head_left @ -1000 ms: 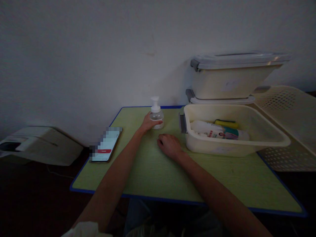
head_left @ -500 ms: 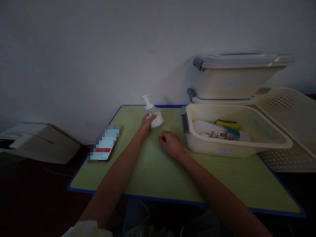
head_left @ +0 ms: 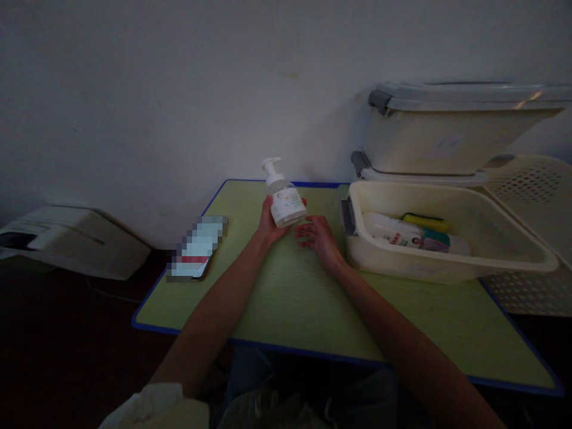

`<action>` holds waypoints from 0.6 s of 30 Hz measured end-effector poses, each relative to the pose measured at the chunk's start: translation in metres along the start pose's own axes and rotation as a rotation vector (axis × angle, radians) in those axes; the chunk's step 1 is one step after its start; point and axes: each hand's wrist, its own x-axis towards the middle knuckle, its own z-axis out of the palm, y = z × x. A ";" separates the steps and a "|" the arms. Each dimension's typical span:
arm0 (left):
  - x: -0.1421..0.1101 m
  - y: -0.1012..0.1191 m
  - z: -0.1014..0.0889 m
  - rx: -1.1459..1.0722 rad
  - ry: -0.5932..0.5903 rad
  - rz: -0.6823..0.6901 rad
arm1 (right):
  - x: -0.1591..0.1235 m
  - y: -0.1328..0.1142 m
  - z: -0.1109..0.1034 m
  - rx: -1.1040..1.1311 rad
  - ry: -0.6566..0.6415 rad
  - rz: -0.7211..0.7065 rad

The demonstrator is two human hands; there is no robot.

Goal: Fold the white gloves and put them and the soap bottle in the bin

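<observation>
A clear pump bottle (head_left: 288,204) with a white pump head and a printed white label tilts to the left above the table. My left hand (head_left: 269,226) is wrapped round it from behind and below, the thumb on its left side. Close to the bottle's base, on the right, is my right hand (head_left: 320,241). Its fingers are apart and bent towards the bottle, with nothing in them; whether a fingertip touches the base I cannot tell.
An open cream bin (head_left: 447,269) on the table's right holds a white printed bottle (head_left: 402,231) and a yellow item (head_left: 426,222). Lidded bins (head_left: 438,143) stand stacked behind it. A phone (head_left: 196,247) lies at the left edge of the green table (head_left: 290,304).
The bottle has turned so its label faces me, and my left hand now cups it from beneath. My right hand has opened from a loose fist and come nearer the bottle. The view has shifted slightly.
</observation>
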 end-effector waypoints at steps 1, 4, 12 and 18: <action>-0.001 -0.001 0.000 -0.007 -0.013 -0.025 | -0.001 -0.003 0.000 0.077 -0.034 0.038; -0.003 -0.003 0.000 0.016 -0.038 -0.066 | -0.007 -0.011 0.003 0.405 -0.171 0.212; -0.001 -0.006 -0.008 0.126 -0.116 -0.137 | -0.012 -0.008 0.014 0.629 -0.259 0.264; 0.000 -0.007 -0.003 0.126 -0.142 -0.165 | -0.011 0.002 0.015 0.577 -0.101 0.082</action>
